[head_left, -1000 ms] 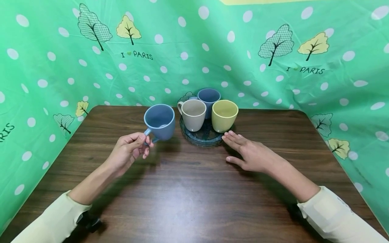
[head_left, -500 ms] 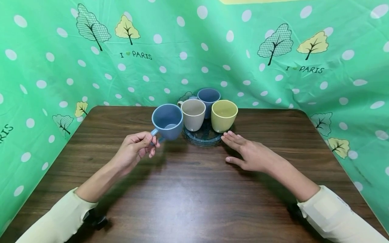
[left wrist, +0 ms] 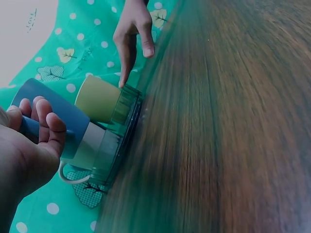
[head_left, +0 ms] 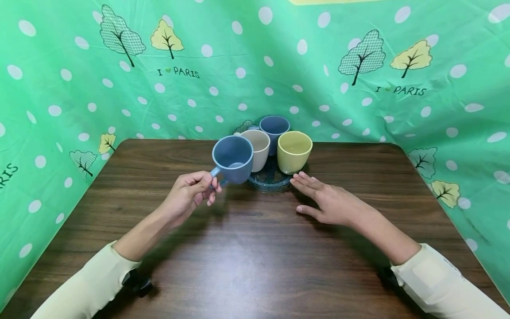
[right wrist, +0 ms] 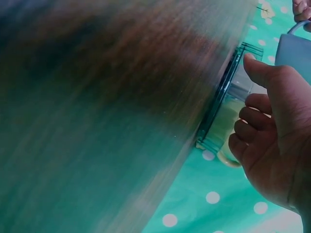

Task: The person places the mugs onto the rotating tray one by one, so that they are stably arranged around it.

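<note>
My left hand point(head_left: 189, 197) pinches the handle of a blue mug point(head_left: 236, 170), held upright above the table. In the head view this mug overlaps a white mug point(head_left: 261, 156) standing on a round glass tray point(head_left: 271, 187). A yellow mug point(head_left: 294, 158) stands at the tray's right, and a second blue mug point(head_left: 275, 128) is at the back. My right hand point(head_left: 332, 204) lies with fingers extended, its fingertips at the tray's right front edge, below the yellow mug. In the left wrist view, the held mug point(left wrist: 58, 109) appears over the tray's side.
Everything is on a dark wooden table point(head_left: 247, 257). A green polka-dot cloth point(head_left: 223, 88) with printed trees hangs right behind the tray and along both sides. The white mug's handle point(left wrist: 73, 179) points left; the yellow mug's handle point(right wrist: 228, 160) shows in the right wrist view.
My left hand has carried the blue mug rightward, from beside the tray to in front of the white mug, which it now partly hides. My right hand has stayed in place.
</note>
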Action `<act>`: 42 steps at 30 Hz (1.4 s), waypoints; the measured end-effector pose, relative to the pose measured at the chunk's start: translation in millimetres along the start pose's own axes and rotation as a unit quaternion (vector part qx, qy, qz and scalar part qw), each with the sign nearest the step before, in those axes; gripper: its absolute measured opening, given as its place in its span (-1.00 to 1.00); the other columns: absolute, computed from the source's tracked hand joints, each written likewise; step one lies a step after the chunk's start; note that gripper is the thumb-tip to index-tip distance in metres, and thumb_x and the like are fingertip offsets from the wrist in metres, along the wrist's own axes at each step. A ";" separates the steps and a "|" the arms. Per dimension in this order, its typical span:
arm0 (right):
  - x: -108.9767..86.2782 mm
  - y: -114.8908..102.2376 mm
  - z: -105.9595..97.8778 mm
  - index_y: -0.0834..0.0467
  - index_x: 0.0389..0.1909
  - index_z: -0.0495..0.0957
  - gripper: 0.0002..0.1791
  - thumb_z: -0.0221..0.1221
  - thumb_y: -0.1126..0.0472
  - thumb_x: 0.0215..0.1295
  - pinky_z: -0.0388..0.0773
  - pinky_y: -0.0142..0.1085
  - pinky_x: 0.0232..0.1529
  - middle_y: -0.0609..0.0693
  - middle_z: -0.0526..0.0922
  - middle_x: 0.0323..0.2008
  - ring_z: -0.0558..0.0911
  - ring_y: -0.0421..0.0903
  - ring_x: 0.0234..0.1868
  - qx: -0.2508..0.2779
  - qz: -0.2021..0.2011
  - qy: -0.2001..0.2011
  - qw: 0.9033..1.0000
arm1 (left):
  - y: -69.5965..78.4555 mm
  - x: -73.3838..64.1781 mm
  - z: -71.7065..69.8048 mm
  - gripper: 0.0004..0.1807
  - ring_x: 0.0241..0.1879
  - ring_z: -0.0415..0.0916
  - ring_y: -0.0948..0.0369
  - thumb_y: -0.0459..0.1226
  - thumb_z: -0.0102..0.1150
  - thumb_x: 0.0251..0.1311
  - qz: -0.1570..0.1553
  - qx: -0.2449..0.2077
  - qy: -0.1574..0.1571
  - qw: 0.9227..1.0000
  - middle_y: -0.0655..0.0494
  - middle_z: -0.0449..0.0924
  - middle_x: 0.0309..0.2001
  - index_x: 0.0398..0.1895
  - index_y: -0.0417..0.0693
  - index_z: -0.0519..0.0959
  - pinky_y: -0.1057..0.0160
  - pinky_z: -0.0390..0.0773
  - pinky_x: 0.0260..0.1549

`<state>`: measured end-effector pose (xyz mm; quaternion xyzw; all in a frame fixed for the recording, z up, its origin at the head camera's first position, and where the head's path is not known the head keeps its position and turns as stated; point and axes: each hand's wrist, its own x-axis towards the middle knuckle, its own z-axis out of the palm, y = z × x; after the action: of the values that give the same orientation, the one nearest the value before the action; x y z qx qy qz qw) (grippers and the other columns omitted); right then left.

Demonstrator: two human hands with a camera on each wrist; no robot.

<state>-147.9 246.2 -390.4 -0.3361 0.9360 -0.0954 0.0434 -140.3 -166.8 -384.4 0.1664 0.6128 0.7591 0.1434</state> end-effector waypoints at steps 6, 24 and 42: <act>-2.0 0.6 1.5 0.16 0.80 0.21 -0.13 0.32 -0.05 0.67 0.44 0.32 0.64 0.23 0.19 0.81 0.24 0.33 0.79 0.006 0.002 -0.007 1.000 | -2.2 6.8 7.9 -0.67 -0.37 0.59 0.27 -0.27 0.00 0.81 -0.012 -0.001 0.003 1.000 0.11 0.76 -0.23 -0.21 -0.08 0.68 0.39 0.68 -0.33; -4.3 -0.7 5.0 0.19 0.85 0.06 0.07 0.35 -0.21 0.61 0.21 0.27 0.79 0.22 0.03 0.86 0.07 0.25 0.87 0.019 -0.017 -0.031 0.999 | -5.1 18.4 24.8 -0.65 -0.39 0.57 0.24 -0.30 -0.04 0.81 -0.017 -0.016 -0.003 1.000 0.10 0.76 -0.24 -0.21 -0.09 0.68 0.38 0.66 -0.35; -4.8 -0.8 2.9 0.22 0.83 0.08 0.06 0.38 -0.15 0.59 0.24 0.25 0.78 0.23 0.06 0.85 0.09 0.27 0.86 0.020 -0.022 -0.030 0.999 | -11.0 38.1 45.0 -0.65 -0.41 0.56 0.25 -0.31 -0.06 0.82 -0.021 -0.014 -0.025 0.999 0.11 0.74 -0.25 -0.22 -0.09 0.66 0.39 0.61 -0.36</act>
<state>-143.2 248.2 -393.0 -0.3589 0.9243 -0.1048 0.0762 -155.3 -108.8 -383.6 0.1705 0.6020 0.7598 0.1766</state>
